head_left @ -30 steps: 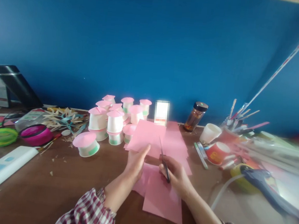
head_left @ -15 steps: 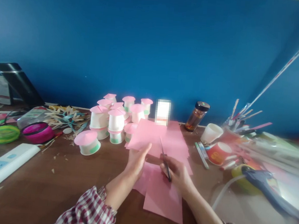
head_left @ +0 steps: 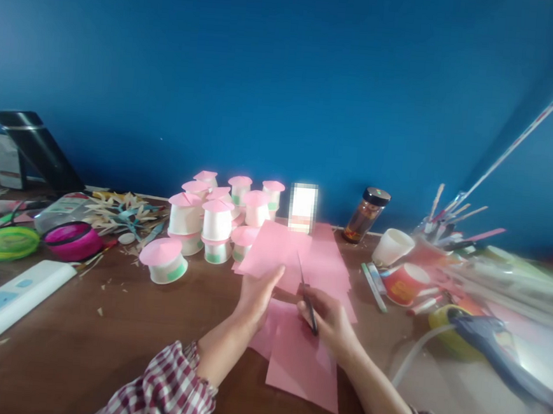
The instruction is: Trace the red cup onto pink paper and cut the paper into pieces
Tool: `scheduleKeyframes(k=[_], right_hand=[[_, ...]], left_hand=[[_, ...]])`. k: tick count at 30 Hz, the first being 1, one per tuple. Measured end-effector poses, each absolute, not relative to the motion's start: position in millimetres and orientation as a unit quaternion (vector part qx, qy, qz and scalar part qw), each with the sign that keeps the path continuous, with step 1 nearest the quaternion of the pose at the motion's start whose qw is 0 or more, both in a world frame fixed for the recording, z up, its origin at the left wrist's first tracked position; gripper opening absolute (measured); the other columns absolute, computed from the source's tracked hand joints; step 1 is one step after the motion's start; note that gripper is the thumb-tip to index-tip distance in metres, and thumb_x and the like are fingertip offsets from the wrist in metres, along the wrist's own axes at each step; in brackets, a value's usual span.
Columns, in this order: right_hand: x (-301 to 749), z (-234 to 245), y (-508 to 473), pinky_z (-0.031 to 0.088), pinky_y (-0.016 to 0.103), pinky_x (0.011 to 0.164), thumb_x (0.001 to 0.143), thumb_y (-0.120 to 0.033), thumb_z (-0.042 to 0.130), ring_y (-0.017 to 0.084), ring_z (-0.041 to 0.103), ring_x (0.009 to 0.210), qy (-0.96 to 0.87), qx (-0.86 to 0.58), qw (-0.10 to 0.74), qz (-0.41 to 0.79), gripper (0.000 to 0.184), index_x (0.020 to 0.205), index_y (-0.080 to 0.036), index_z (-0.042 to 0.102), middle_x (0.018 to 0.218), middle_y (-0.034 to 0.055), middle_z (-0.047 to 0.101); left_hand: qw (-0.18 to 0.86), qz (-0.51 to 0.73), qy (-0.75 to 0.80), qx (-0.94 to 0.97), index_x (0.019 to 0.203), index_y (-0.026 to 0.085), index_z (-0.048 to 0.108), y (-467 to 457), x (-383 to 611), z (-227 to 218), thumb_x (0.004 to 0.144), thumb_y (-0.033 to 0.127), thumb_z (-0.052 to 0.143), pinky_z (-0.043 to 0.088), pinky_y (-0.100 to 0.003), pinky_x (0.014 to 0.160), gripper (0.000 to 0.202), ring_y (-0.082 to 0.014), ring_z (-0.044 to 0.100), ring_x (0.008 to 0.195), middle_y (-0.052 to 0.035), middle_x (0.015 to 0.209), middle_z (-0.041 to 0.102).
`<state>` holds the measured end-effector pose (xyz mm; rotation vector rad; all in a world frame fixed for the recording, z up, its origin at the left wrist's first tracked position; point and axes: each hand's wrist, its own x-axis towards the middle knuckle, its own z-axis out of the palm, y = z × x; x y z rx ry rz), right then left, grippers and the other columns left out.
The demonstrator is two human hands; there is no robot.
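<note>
My left hand [head_left: 257, 291] grips the near edge of a raised sheet of pink paper [head_left: 271, 248], thumb on top and the other fingers hidden beneath. My right hand [head_left: 328, 313] is closed round the dark handles of a pair of scissors [head_left: 310, 312]. Their blades point away from me and lie at the sheet's right side. Under my hands rest more pink pieces [head_left: 301, 375] on the brown table, and further pink sheets [head_left: 327, 256] lie behind the scissors. Left of the paper stand several white paper cups [head_left: 216, 221] with pink cone tops, some stacked.
A power strip [head_left: 14, 307], a magenta bowl [head_left: 73, 241] and a pile of folded strips [head_left: 125, 214] are on the left. To the right are a dark-lidded jar [head_left: 366, 215], a white cup [head_left: 393, 247], a red cup [head_left: 407, 283] and a glue gun [head_left: 490, 342] with its cord.
The view has shifted very slightly. Both hands, the scissors and the held paper keep nearly the same position relative to each other.
</note>
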<state>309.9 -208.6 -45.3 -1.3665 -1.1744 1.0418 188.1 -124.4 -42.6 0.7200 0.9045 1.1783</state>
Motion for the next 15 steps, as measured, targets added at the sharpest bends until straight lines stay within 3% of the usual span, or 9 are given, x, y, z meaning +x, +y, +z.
scheduleKeyframes(k=[7, 15], right_hand=[[310.9, -39.0, -209.1, 0.035, 0.021, 0.048, 0.079, -0.043, 0.065, 0.010, 0.045, 0.054, -0.514, -0.546, 0.515, 0.415, 0.029, 0.085, -0.015, 0.059, 0.062, -0.0014, 0.051], [310.2, -36.6, -209.2, 0.034, 0.021, 0.045, 0.079, -0.048, 0.062, 0.010, 0.041, 0.050, -0.513, -0.566, 0.503, 0.405, 0.033, 0.079, -0.015, 0.059, 0.057, -0.0023, 0.049]], left_hand=[[0.691, 0.511, 0.402, 0.318, 0.091, 0.009, 0.066, -132.1, 191.0, -37.7, 0.061, 0.027, 0.079, 0.054, -0.039, 0.072, 0.038, -0.0266, 0.067, 0.080, -0.0124, 0.085, 0.070], [0.686, 0.503, 0.410, 0.328, 0.093, 0.009, 0.065, -131.6, 189.4, -37.1, 0.062, 0.029, 0.078, 0.054, -0.040, 0.073, 0.038, -0.0264, 0.067, 0.081, -0.0134, 0.087, 0.070]])
